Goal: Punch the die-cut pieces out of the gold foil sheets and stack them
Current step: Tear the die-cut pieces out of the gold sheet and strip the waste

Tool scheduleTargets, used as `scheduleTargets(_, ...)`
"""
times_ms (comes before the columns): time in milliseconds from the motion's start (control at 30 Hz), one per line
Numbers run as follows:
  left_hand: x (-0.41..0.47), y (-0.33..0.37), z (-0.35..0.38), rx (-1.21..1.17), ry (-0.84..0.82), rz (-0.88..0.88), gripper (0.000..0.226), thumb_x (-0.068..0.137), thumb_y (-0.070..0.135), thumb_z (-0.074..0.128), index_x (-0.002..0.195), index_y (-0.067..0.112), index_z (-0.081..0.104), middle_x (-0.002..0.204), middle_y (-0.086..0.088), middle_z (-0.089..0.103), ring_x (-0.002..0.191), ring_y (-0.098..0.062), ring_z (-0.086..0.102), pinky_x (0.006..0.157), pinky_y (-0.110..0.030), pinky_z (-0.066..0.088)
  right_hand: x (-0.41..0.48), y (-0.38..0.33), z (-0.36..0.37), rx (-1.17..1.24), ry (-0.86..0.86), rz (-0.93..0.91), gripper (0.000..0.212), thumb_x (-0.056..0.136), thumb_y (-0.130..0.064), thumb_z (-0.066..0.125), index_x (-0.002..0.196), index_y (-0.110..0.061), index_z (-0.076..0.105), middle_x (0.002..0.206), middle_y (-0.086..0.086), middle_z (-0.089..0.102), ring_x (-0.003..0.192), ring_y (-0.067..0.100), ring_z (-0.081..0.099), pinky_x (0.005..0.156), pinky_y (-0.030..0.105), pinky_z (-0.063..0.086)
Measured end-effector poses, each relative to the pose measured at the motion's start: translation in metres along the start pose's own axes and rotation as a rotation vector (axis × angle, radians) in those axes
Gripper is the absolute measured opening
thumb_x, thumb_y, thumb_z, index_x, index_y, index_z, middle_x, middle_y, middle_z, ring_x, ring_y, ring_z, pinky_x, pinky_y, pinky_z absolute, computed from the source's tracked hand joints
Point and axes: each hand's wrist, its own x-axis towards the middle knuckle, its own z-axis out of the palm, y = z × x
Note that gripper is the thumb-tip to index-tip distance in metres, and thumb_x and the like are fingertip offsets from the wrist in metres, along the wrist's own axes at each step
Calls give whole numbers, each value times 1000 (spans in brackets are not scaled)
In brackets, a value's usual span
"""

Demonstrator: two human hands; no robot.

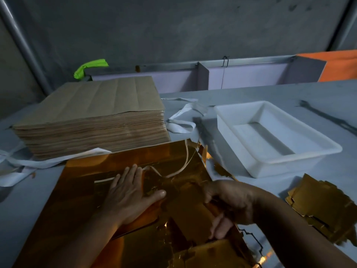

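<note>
**Item 1.** Right hand (228, 206): nearest the camera. The fingers are curled and the thumb is pinched on a die-cut piece (185, 215), a rectangular gold panel held at a slant over the sheet. Its far corner lies just beside the left thumb.

**Item 2.** Left hand (129, 194): just to the left of the right hand. The fingers are straight and spread, and the palm is pressed flat on the gold foil sheet (81, 190). Nothing is gripped.

**Item 3.** Gold foil sheet: laid on the tabletop (289, 89) under both hands and spread well beyond the left hand. Ragged, jagged edges are noted below the right hand. A thin pale strip (173, 172) is looped on it just past the left fingertips.

**Item 4.** Stack of gold pieces (324, 206): set to the right of the right hand, apart from it and untidily piled.

**Item 5.** White tray (241, 120): placed beyond the right hand (plastic, by the look of it).

**Item 6.** Brown sheet stack (92, 117): thick, placed beyond the left hand, just beside the far edge of the foil sheet.

**Item 7.** White bands (179, 122): loosely dropped between the brown stack and the tray.

**Item 8.** Dark tool (324, 117): laid farther right, beyond the tray; its kind cannot be told.

**Item 9.** Green object (88, 68) and orange object (340, 66): farthest, at the back of the tabletop.
</note>
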Motion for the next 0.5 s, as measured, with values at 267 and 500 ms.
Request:
scheduleTargets(267,-3,3,-10,-24,-71,-4,142,42,107,3,154,22,-17,162,2,-21,149,-15,-17,119,-39,-5,-53,20,-16,-52,-1,-179,30,90,-6,49,72,-12,73,66,10,66,54,17,65,48,24,53)
scheduleTargets(500,-6,0,-41,-597,-120,-133,133,43,102,34,155,36,10,164,1,9,149,-26,12,116,-53,18,-67,39,-10,18,123,-438,23,98,-17,57,83,-19,75,84,11,72,66,20,67,57,27,56)
